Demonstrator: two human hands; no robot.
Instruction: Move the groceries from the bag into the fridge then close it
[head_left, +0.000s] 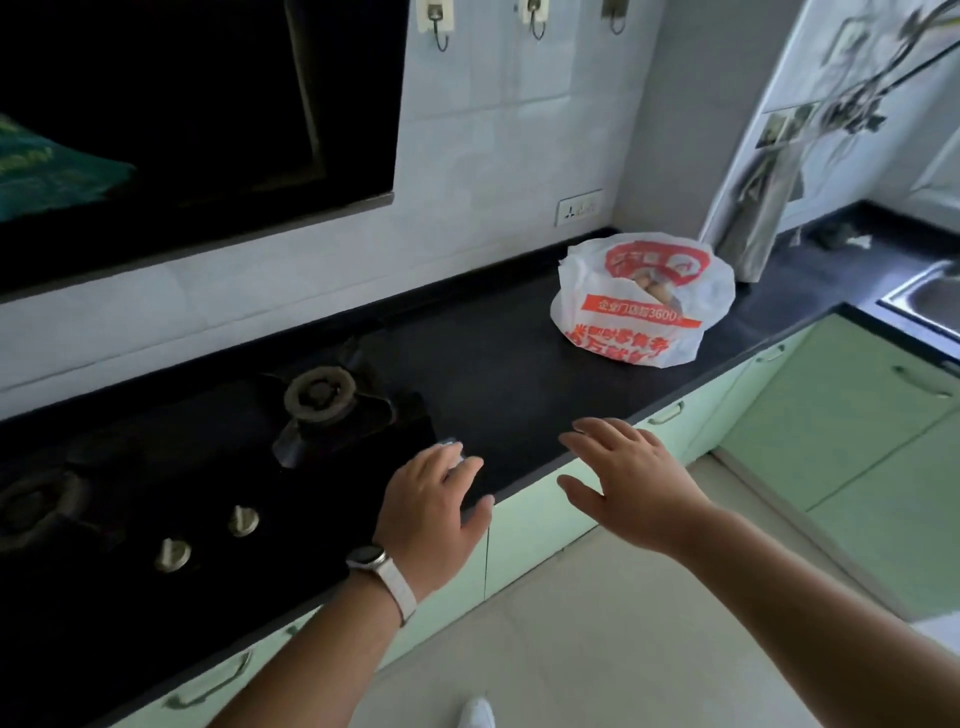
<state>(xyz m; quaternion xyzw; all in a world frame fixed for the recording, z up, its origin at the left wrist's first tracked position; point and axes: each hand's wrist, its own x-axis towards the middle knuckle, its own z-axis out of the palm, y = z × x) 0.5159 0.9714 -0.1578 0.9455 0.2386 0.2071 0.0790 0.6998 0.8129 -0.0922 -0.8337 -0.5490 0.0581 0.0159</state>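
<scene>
White plastic with red print, the bag (641, 301) sits on the black countertop (498, 364) close to the wall, near the corner, and through its open top I can see some brownish round groceries (655, 287). Both hands are well apart from it, over the front edge of the counter: my left hand (434, 512), with a pale watch (370, 557) on the wrist, hovers beside the gas stove (218, 467), and my right hand (634, 480) is near it. On both hands I see the fingers stretched and a little spread, holding nothing.
</scene>
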